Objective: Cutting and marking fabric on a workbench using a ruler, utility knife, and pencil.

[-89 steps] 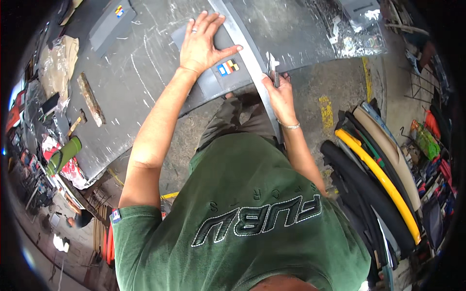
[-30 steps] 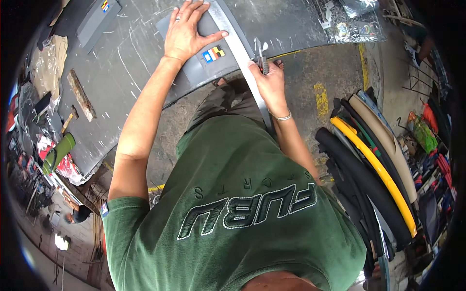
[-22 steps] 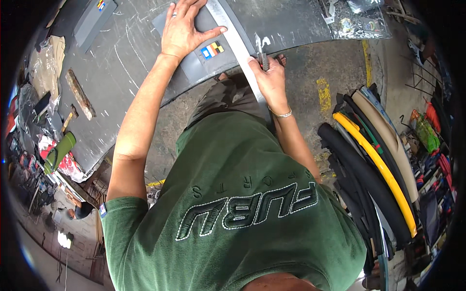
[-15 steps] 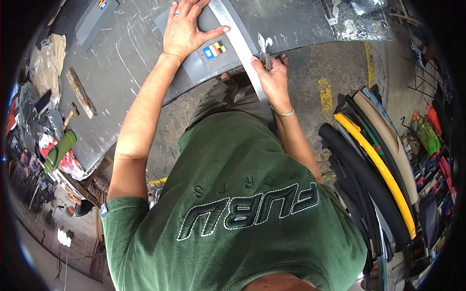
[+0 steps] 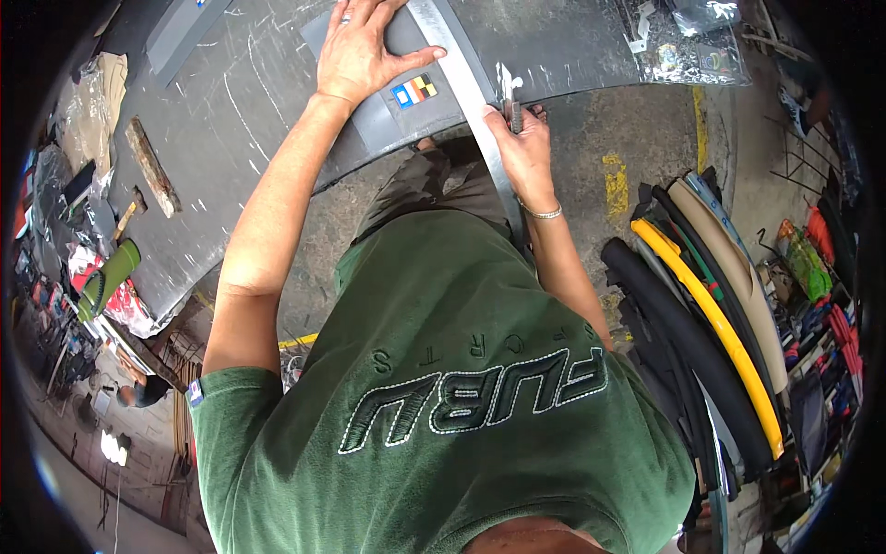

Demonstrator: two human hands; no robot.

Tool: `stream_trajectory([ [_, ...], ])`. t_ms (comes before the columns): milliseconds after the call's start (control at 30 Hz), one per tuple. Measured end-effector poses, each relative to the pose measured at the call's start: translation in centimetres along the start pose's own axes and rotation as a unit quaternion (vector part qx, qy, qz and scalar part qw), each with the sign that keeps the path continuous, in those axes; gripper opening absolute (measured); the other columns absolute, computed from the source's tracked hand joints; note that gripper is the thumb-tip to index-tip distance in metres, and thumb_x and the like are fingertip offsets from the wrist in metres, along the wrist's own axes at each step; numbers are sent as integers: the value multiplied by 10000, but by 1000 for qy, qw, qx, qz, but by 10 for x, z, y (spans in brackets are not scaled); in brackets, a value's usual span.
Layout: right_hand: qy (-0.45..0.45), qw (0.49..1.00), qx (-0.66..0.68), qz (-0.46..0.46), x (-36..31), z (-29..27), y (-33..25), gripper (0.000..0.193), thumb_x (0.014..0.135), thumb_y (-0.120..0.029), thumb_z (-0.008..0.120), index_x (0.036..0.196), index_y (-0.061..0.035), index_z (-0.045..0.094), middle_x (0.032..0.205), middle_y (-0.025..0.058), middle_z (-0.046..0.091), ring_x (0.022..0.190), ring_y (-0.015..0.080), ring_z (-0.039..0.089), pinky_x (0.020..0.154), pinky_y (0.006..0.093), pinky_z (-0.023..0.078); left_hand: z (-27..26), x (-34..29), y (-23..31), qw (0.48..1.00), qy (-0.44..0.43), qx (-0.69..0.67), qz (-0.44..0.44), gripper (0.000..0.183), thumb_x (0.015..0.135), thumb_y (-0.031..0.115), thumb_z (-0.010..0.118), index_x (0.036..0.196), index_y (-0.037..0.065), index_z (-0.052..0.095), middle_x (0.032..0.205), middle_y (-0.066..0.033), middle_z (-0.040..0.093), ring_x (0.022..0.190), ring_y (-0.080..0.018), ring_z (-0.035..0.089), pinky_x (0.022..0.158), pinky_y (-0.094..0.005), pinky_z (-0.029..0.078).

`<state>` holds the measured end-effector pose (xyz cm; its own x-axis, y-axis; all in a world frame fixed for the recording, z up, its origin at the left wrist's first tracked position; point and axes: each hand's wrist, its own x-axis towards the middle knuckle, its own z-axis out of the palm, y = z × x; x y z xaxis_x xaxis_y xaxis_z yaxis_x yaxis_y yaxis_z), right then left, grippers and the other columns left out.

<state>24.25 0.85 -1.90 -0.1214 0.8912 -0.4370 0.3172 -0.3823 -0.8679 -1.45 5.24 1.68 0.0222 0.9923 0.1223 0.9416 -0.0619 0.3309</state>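
My left hand [image 5: 365, 60] lies with its fingers spread on a grey sheet [image 5: 378, 115], its thumb reaching to the edge of a long metal ruler [image 5: 461, 78]. A small patch of coloured, flag-like blocks [image 5: 413, 91] sits on the sheet beside that thumb. The ruler crosses the sheet and sticks out past the table's near edge towards my body. Closed around a utility knife [image 5: 516, 113], my right hand [image 5: 524, 157] is at the table's edge, its thumb against the ruler's right side. Its fingers are partly hidden.
The dark, scratched table [image 5: 268, 120] bears another grey strip [image 5: 189, 37], a rough wooden stick [image 5: 154, 166], a hammer [image 5: 131, 214] and clear plastic [image 5: 697, 51] at far right. Rolls of material, one yellow [image 5: 720, 328], stand on the right. Another person [image 5: 143, 388] is at lower left.
The view has shifted slightly, so the table's things sit a little differently in it. The utility knife has turned slightly in my right hand; my left hand stays spread on the sheet.
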Motion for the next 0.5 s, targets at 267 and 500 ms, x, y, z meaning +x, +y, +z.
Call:
stream_trajectory([
  [267, -4, 1000, 15, -8, 0, 0, -1, 248, 923, -224, 761, 933, 23, 743, 765, -14, 659, 740, 73, 542, 707, 278, 476, 0, 0, 0, 1000, 1, -1, 3, 951, 685, 570, 853, 1409, 24, 567, 1443, -196, 543, 1435, -406, 423, 1235, -565, 259],
  [500, -7, 1000, -1, -11, 2, -4, -3, 251, 899, -213, 753, 851, 28, 702, 733, 6, 653, 695, 108, 508, 768, 326, 455, 10, 1, -5, 1000, 18, -13, 1, 951, 673, 564, 860, 1398, 21, 567, 1434, -194, 546, 1431, -407, 426, 1229, -568, 267],
])
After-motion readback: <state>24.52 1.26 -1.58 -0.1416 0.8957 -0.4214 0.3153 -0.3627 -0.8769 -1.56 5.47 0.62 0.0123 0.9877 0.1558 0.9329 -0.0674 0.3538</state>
